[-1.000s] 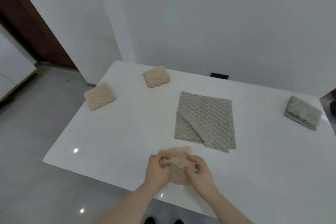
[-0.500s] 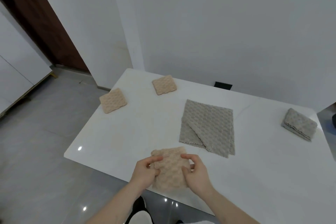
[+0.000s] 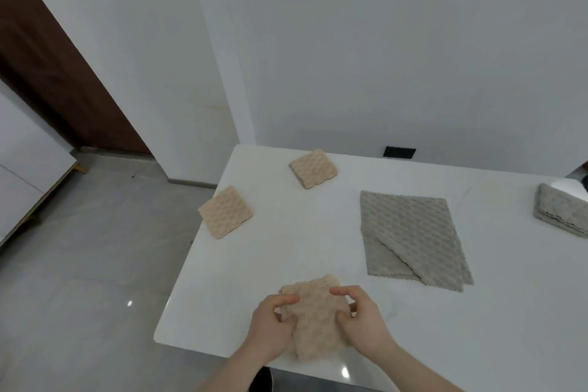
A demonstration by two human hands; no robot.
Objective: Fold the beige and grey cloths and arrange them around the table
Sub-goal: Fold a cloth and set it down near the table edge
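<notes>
A folded beige cloth (image 3: pixel 313 318) is held over the near edge of the white table (image 3: pixel 286 251). My left hand (image 3: pixel 270 325) grips its left side and my right hand (image 3: pixel 361 318) grips its right side. Two more folded beige cloths lie on the table, one at the left edge (image 3: pixel 226 212) and one near the far left corner (image 3: pixel 313 168). A grey cloth (image 3: pixel 413 239) lies spread in the middle with one corner turned over. A folded grey cloth (image 3: pixel 561 213) rests at the far right.
A white wall stands right behind the table, with a black socket (image 3: pixel 399 152) low on it. Grey tiled floor (image 3: pixel 79 264) lies to the left, with a brown door (image 3: pixel 47 57) and a white cabinet (image 3: pixel 22 162) beyond.
My view has swung left and upward, so the table sits further right in the frame. Both hands keep hold of the beige cloth, which looks more bunched between them.
</notes>
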